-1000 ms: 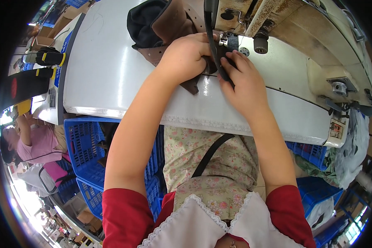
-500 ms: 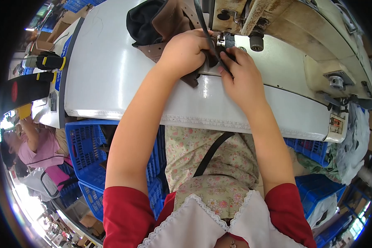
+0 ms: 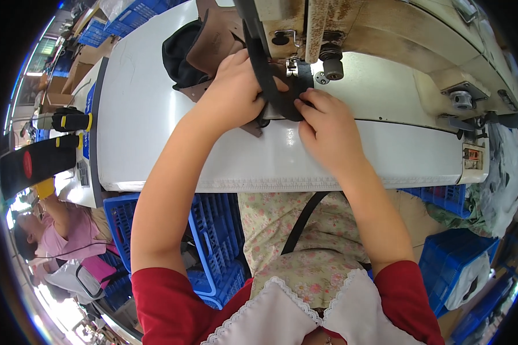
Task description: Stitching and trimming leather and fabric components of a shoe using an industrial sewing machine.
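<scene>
My left hand (image 3: 234, 92) is closed on a brown leather piece with black lining (image 3: 213, 49), which looks like part of a bag or shoe. It lies bunched left of the sewing machine's presser foot (image 3: 292, 66). A black strap (image 3: 261, 72) runs down over the work, past the left hand's fingers, to its lower end beside my right hand (image 3: 330, 129). The right hand's thumb and fingertips pinch the edge of this dark material, just in front of the foot. The needle point cannot be made out.
The sewing machine's arm (image 3: 397, 29) spans the upper right over the white table (image 3: 155, 155). Blue crates (image 3: 213, 247) stand below the left edge, another blue crate (image 3: 452, 259) at the lower right. A person in pink (image 3: 77, 230) sits at far left beside another machine.
The whole view has shifted a little. My right hand has drawn slightly toward me from the presser foot, and more of the dark material shows flat between the hands.
</scene>
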`<state>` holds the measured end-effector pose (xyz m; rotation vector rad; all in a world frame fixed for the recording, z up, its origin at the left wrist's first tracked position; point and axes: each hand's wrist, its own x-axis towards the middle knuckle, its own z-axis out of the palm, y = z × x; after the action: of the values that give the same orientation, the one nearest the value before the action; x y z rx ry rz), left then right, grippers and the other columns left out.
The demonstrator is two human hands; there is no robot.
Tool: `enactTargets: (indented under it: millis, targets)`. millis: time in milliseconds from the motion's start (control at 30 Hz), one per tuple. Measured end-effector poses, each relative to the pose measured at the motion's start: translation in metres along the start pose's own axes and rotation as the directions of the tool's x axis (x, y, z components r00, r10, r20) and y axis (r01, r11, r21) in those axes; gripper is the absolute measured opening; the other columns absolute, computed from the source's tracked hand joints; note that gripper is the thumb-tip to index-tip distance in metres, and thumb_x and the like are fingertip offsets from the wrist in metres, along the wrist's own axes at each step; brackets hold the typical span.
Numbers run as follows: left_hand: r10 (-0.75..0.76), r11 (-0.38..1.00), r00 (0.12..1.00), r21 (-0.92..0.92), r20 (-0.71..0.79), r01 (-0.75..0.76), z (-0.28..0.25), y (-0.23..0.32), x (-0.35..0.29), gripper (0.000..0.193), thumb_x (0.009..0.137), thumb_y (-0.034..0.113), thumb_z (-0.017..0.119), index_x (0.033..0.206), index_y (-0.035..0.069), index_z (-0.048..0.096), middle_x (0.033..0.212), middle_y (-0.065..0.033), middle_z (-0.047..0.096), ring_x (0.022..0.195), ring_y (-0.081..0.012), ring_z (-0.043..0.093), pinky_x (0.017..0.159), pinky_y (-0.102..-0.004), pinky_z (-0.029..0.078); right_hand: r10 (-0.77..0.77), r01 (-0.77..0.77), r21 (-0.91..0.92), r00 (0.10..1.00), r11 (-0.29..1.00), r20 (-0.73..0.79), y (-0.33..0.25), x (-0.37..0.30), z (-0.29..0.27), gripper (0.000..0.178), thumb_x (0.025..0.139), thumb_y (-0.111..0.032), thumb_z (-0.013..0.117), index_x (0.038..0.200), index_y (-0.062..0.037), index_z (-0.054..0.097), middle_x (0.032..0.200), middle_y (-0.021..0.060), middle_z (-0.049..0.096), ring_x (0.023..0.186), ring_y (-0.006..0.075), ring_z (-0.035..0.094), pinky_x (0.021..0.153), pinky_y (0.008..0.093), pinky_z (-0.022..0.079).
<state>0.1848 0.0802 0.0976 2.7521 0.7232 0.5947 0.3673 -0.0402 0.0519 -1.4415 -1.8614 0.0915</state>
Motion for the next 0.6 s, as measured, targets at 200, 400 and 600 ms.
enactTargets:
  millis: [200, 400, 600]
  targets:
    - [0.050, 0.991, 0.999, -0.124, 0.021, -0.047, 0.002, -0.007, -0.002, 0.033, 0.072, -0.001, 0.068, 0.100, 0.013, 0.077, 0.117, -0.0143, 0.066, 0.111, -0.0343, 0.060, 0.097, -0.0440, 0.045, 0.022, -0.022, -0.026, 1.000, 0.999, -0.001, -0.005, -0.014, 0.001, 0.026, 0.075, -0.010, 0.070, 0.100, -0.0019, 0.073, 0.117, 0.0144, 0.066, 0.119, 0.0316, 0.058, 0.100, 0.0431, 0.047]
    - [0.040, 0.991, 0.998, -0.128, 0.047, -0.033, 0.006, -0.012, -0.003, 0.029, 0.072, 0.010, 0.075, 0.101, 0.013, 0.077, 0.125, -0.0130, 0.063, 0.112, -0.0324, 0.058, 0.096, -0.0389, 0.047, 0.025, -0.025, -0.002, 1.000, 1.000, 0.005, -0.007, -0.013, -0.001, 0.024, 0.076, -0.011, 0.070, 0.099, -0.0042, 0.074, 0.118, 0.0155, 0.066, 0.119, 0.0326, 0.057, 0.100, 0.0436, 0.047]
    - [0.072, 0.997, 0.997, 0.001, -0.011, -0.072, 0.006, -0.007, -0.001, 0.022, 0.070, 0.016, 0.077, 0.092, 0.014, 0.078, 0.119, -0.0113, 0.067, 0.107, -0.0317, 0.063, 0.091, -0.0416, 0.051, 0.038, -0.039, 0.042, 0.999, 0.998, 0.022, -0.009, -0.012, -0.001, 0.023, 0.077, -0.010, 0.069, 0.099, -0.0060, 0.075, 0.115, 0.0138, 0.065, 0.115, 0.0321, 0.058, 0.098, 0.0441, 0.046]
